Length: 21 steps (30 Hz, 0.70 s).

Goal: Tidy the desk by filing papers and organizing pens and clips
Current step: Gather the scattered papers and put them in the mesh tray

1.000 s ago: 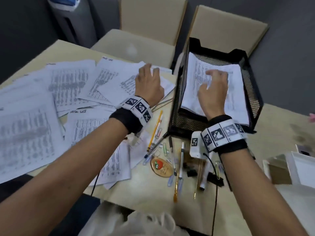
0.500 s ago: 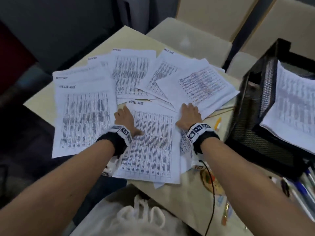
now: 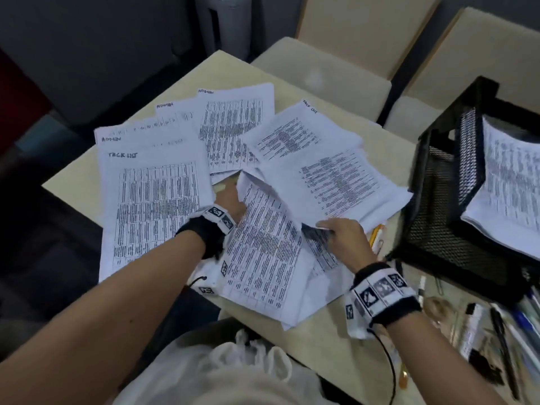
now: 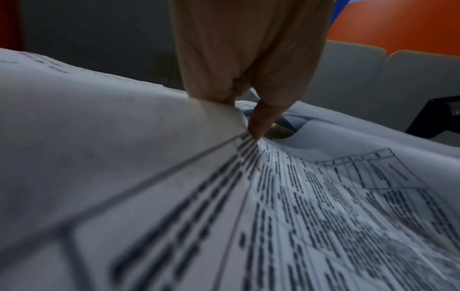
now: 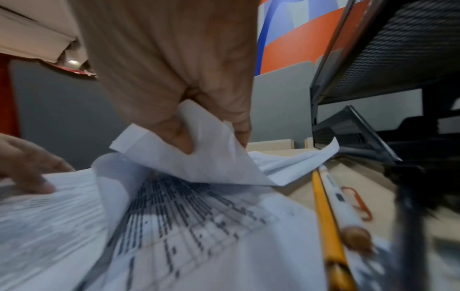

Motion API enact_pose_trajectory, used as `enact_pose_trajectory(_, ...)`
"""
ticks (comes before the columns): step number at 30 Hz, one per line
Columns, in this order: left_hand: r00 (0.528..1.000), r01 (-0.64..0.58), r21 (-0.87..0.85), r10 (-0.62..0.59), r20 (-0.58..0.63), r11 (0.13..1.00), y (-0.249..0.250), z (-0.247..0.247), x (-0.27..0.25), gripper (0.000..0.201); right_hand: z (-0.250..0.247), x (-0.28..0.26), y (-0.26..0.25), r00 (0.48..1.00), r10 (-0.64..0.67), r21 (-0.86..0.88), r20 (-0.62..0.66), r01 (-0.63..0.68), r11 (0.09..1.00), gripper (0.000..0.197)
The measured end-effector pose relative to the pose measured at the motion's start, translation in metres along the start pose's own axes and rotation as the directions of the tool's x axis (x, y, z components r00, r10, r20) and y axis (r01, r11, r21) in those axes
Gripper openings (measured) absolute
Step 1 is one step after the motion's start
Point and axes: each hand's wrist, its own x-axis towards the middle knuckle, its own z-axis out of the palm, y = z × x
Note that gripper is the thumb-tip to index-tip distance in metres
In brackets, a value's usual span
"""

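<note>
Printed sheets (image 3: 157, 200) lie fanned over the beige desk. My left hand (image 3: 230, 200) pinches the top edge of a table-printed sheet (image 3: 263, 252) in the middle; in the left wrist view my left hand (image 4: 239, 110) lifts that sheet (image 4: 298, 196) at its edge. To the right, my right hand (image 3: 336, 229) grips the near corner of another sheet (image 3: 336, 182); the right wrist view shows my right hand (image 5: 211, 137) curled round that raised corner (image 5: 211, 167). At the right stands a black mesh tray (image 3: 432, 206) with papers (image 3: 511, 185) inside.
A yellow pencil (image 3: 375, 235) and a red paper clip (image 5: 358, 202) lie between the sheets and the tray. Several pens and markers (image 3: 502, 331) are scattered on the desk at the lower right. Beige chairs (image 3: 321, 74) stand behind the desk.
My right hand left the tray and came over to the loose sheets. Half a second ago both hands lay flat on the papers; now each pinches a sheet and raises its edge.
</note>
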Motion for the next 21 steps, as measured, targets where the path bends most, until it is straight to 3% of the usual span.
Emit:
enact_pose_trajectory(2, 0.999, -0.015, 0.032, 0.014, 0.031, 0.999, 0.002, 0.001, 0.002, 0.062, -0.005, -0.009, 0.001, 0.986, 0.046, 0.075, -0.161, -0.034, 0.997, 0.041)
enact_pose_trajectory(5, 0.997, -0.061, 0.081, 0.057, 0.057, 0.995, 0.004, 0.006, 0.003, 0.055, -0.038, -0.013, -0.011, 0.875, 0.182, 0.291, -0.448, -0.049, 0.955, 0.046)
enact_pose_trajectory(8, 0.998, -0.066, 0.084, 0.065, 0.013, 0.994, 0.004, 0.011, 0.004, 0.053, -0.076, -0.017, -0.026, 0.829, 0.166, 0.291, -0.534, -0.004, 0.957, 0.054)
enact_pose_trajectory(12, 0.994, -0.089, 0.086, 0.094, -0.059, 0.992, 0.01, 0.008, 0.019, 0.05, -0.077, -0.03, -0.026, 0.889, 0.081, 0.229, -0.451, 0.027, 0.973, 0.038)
enact_pose_trajectory(15, 0.968, -0.072, 0.263, 0.131, -0.215, 0.962, 0.016, 0.003, 0.024, 0.055, -0.047, -0.035, -0.007, 0.97, 0.091, 0.228, -0.226, -0.038, 0.973, 0.026)
enact_pose_trajectory(17, 0.924, -0.135, 0.429, 0.27, -0.271, 0.893, 0.022, 0.001, 0.022, 0.067, -0.025, -0.041, 0.006, 0.983, 0.086, 0.205, -0.163, -0.051, 0.977, 0.031)
enact_pose_trajectory(19, 0.886, -0.279, 0.617, 0.444, -0.13, 0.736, 0.028, 0.006, 0.022, 0.072, -0.012, -0.049, 0.014, 0.978, 0.083, 0.209, -0.19, -0.042, 0.977, 0.032)
enact_pose_trajectory(21, 0.887, -0.389, 0.726, 0.442, 0.13, 0.568, 0.034, 0.015, 0.03, 0.079, -0.007, -0.055, 0.021, 0.97, 0.162, 0.32, -0.18, -0.098, 0.942, 0.024)
